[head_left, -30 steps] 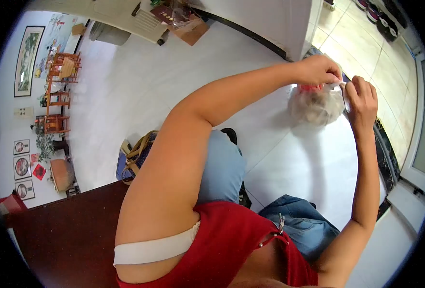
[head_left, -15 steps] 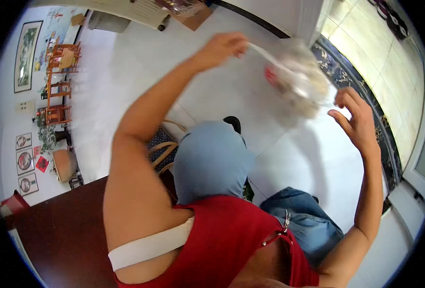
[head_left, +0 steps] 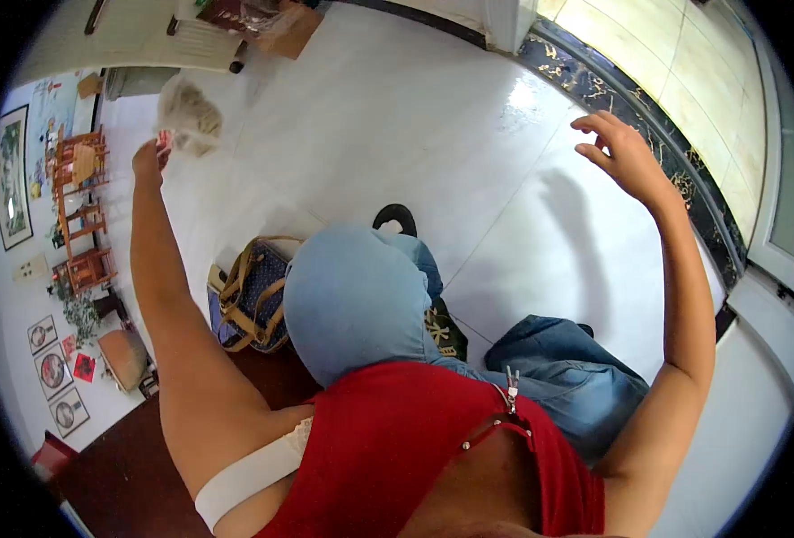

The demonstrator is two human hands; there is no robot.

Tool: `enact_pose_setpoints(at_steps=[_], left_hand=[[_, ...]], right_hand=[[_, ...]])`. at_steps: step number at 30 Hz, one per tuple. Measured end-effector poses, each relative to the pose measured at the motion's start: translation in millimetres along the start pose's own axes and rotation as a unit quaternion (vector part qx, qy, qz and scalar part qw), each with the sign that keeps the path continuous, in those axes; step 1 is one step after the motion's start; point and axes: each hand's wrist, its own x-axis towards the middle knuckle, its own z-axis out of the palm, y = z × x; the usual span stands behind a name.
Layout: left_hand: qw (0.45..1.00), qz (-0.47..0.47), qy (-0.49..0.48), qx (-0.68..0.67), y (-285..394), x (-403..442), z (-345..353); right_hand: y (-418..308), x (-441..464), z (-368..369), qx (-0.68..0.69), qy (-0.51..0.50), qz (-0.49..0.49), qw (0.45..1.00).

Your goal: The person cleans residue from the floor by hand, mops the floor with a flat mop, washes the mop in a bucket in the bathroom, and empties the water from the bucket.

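A clear plastic bag (head_left: 191,117) with pale, brownish contents and a red patch hangs at the upper left, over the floor. My left hand (head_left: 150,160) is closed on the bag's gathered end, with the arm stretched out far to the left. On the right, my right hand (head_left: 619,154) is raised with its fingers apart and slightly curled, holding nothing. It is above the white floor, beside the black marbled threshold (head_left: 585,79). What exactly the bag contains is too blurred to tell.
A dark blue patterned bag with tan handles (head_left: 258,291) stands left of my knees (head_left: 352,300). A cardboard box (head_left: 291,34) is at the top, near a light table (head_left: 209,54). Wooden chairs (head_left: 83,215) and a grey bin (head_left: 141,81) are at the left.
My left hand has swung far to the left, carrying the plastic bag away from my right hand. My right hand has let go of the bag and moved slightly up and left.
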Motion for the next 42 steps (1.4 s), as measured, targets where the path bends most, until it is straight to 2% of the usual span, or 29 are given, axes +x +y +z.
enact_pose_setpoints(at_steps=[2,4,6,8,9,10,14,16,19,22,26,28,30,32,33,35,36,38,42], left_hand=[[0.998,-0.058,0.009,-0.015,-26.5,22.2,1.2],[0.998,-0.048,-0.044,0.025,-40.0,16.6,30.8],[0.982,-0.078,-0.174,0.012,-43.4,14.9,67.0],[0.990,-0.009,-0.139,0.022,-48.4,-15.1,128.8],[0.983,-0.001,-0.169,0.069,-33.3,-40.8,156.4],[0.973,0.007,-0.197,0.117,-18.9,-67.0,180.4],[0.931,0.074,-0.340,0.111,-14.0,-120.5,267.9],[0.908,0.085,-0.393,0.118,14.8,-168.5,298.8],[0.864,0.121,-0.469,0.139,59.3,-224.2,325.9],[0.831,0.187,-0.494,0.177,113.9,-297.9,325.6],[0.734,0.378,-0.536,0.175,165.6,-381.9,290.3],[0.712,0.397,-0.550,0.183,181.7,-414.9,264.5],[0.705,0.398,-0.568,0.147,187.2,-438.8,244.5],[0.669,0.543,-0.478,0.170,187.9,-451.9,237.9],[0.669,0.544,-0.471,0.187,182.4,-455.1,233.5],[0.668,0.544,-0.452,0.231,170.2,-451.5,226.4],[0.640,0.580,-0.448,0.232,170.8,-447.7,229.8],[0.591,0.641,-0.431,0.233,175.2,-443.9,227.4],[0.582,0.634,-0.463,0.211,185.9,-437.6,228.8]], right_hand=[[5.1,2.1,4.8,-0.001,-0.019,0.018,1.000],[13.2,1.8,9.8,-0.006,-0.020,0.023,1.000],[24.7,0.2,17.1,0.012,0.004,0.022,1.000],[36.5,1.8,18.3,-0.019,0.027,0.055,0.998],[42.0,2.3,18.3,-0.035,0.038,0.070,0.996],[47.2,1.5,18.6,-0.076,0.086,0.034,0.993],[66.5,10.3,10.8,-0.092,0.151,0.051,0.983],[62.4,13.6,3.7,-0.111,0.167,0.082,0.976],[55.1,17.6,-8.6,-0.064,0.147,0.169,0.972],[62.1,19.3,-16.5,-0.008,0.124,0.209,0.970],[91.8,16.4,-8.9,-0.026,0.169,0.147,0.974],[102.5,11.5,-5.8,-0.021,0.190,0.101,0.976],[117.5,11.3,-4.9,-0.032,0.155,0.100,0.982],[136.7,6.0,-4.1,-0.056,0.131,0.096,0.985],[138.3,4.6,-8.9,-0.051,0.116,0.124,0.984],[153.6,0.8,-10.1,-0.077,0.162,0.130,0.975],[160.1,2.4,-18.7,-0.087,0.139,0.136,0.977],[153.0,-3.0,-34.1,-0.024,0.163,0.168,0.972],[113.2,-24.7,-72.7,0.024,0.174,0.169,0.970]])
